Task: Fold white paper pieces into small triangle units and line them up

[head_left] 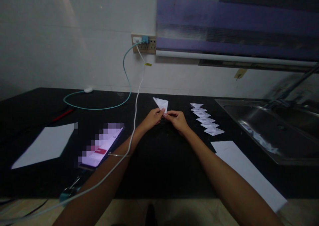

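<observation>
Both hands meet over the black counter [159, 159] and pinch a small folded white paper triangle [161, 103]. My left hand [153, 117] grips its lower left edge with fingers closed. My right hand [176, 119] holds the lower right edge, fingers closed too. The paper piece points up and away from me. To the right of my right hand lies a row of several folded white paper triangles [206, 120], overlapping one another.
A steel sink [271, 129] lies at the right. A long white sheet [249, 172] sits near the front right, another sheet [45, 144] at left. A lit phone [101, 148] lies by my left forearm. Cables [136, 109] hang from a wall socket [144, 44]. A red pen [62, 115] lies far left.
</observation>
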`<state>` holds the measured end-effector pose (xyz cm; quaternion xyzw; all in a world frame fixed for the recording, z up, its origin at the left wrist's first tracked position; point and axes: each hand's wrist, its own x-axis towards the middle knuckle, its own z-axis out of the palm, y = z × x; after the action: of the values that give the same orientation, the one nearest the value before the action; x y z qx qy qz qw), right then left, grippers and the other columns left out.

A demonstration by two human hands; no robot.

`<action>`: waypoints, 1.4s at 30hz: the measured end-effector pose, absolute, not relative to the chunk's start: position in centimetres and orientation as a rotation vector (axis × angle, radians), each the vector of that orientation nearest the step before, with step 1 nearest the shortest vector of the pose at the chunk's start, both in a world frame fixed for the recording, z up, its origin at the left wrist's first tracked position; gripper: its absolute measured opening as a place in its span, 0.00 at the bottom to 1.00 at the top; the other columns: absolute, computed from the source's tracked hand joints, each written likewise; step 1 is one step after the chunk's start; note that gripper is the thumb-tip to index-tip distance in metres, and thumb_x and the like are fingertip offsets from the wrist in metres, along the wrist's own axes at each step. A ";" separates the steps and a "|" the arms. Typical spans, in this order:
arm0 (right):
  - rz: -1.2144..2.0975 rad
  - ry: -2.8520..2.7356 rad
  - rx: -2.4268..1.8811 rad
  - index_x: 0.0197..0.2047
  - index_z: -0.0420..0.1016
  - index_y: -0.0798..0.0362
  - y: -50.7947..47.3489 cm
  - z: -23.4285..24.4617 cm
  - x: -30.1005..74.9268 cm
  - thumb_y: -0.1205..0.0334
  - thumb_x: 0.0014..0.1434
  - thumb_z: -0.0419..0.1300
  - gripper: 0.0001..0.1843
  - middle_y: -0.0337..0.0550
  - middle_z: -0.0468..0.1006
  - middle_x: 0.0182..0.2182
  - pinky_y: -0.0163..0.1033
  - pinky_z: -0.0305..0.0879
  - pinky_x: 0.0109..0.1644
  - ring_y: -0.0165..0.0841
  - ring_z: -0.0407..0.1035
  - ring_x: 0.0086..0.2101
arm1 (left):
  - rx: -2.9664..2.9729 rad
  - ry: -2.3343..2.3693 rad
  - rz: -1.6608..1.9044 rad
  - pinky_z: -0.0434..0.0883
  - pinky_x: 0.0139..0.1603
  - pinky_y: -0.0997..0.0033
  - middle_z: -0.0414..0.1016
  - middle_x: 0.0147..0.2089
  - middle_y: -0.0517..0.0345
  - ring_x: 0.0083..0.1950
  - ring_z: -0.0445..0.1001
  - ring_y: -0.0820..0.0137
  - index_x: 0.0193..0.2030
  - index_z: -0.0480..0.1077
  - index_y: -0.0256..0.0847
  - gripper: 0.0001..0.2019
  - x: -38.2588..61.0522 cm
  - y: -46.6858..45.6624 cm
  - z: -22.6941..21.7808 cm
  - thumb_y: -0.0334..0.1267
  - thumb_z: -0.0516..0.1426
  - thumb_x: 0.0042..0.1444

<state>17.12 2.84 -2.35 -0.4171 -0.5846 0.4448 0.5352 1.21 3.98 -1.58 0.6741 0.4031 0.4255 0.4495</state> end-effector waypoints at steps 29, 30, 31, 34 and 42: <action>0.789 -1.388 -0.989 0.48 0.73 0.50 2.5 -2.0 16.9 0.53 0.51 0.68 0.22 0.41 0.72 0.38 0.37 0.64 0.33 0.31 0.66 0.32 | 1.554 1.008 1.303 0.56 0.21 0.77 0.61 0.20 0.68 0.19 0.59 0.79 0.27 0.62 0.40 0.15 0.5 4.0 -1.0 0.45 0.58 0.61; 0.665 -1.417 -1.014 0.48 0.73 0.50 2.2 -1.8 16.8 0.54 0.51 0.69 0.22 0.42 0.71 0.40 0.37 0.64 0.33 0.32 0.66 0.33 | 1.580 1.021 1.307 0.55 0.21 0.77 0.61 0.20 0.68 0.19 0.59 0.79 0.27 0.62 0.40 0.15 0.6 4.0 -1.1 0.45 0.57 0.61; 0.555 -1.449 -1.036 0.45 0.73 0.51 2.0 -1.7 16.7 0.54 0.50 0.69 0.20 0.43 0.71 0.40 0.37 0.63 0.33 0.32 0.66 0.34 | 1.605 1.028 1.308 0.55 0.21 0.78 0.60 0.20 0.68 0.19 0.59 0.79 0.27 0.62 0.40 0.16 0.7 3.9 -1.2 0.46 0.57 0.62; 0.529 -1.578 -1.033 0.36 0.73 0.51 1.7 -1.8 16.4 0.53 0.53 0.67 0.13 0.41 0.71 0.33 0.37 0.61 0.33 0.31 0.64 0.32 | 1.625 0.968 1.273 0.57 0.20 0.78 0.62 0.20 0.68 0.19 0.60 0.79 0.28 0.61 0.40 0.19 1.0 3.8 -1.2 0.52 0.56 0.62; 1.315 -1.488 -0.813 0.34 0.70 0.51 2.2 -1.9 17.0 0.48 0.51 0.70 0.18 0.37 0.78 0.26 0.35 0.62 0.30 0.29 0.70 0.25 | 1.524 0.738 1.123 0.59 0.17 0.81 0.64 0.21 0.69 0.17 0.62 0.81 0.30 0.62 0.41 0.22 1.1 3.3 -0.8 0.58 0.62 0.54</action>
<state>16.97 2.20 -1.89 -0.3328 -0.6093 0.5384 0.4776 1.07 3.31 -0.83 0.6375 0.3087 0.4698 0.5268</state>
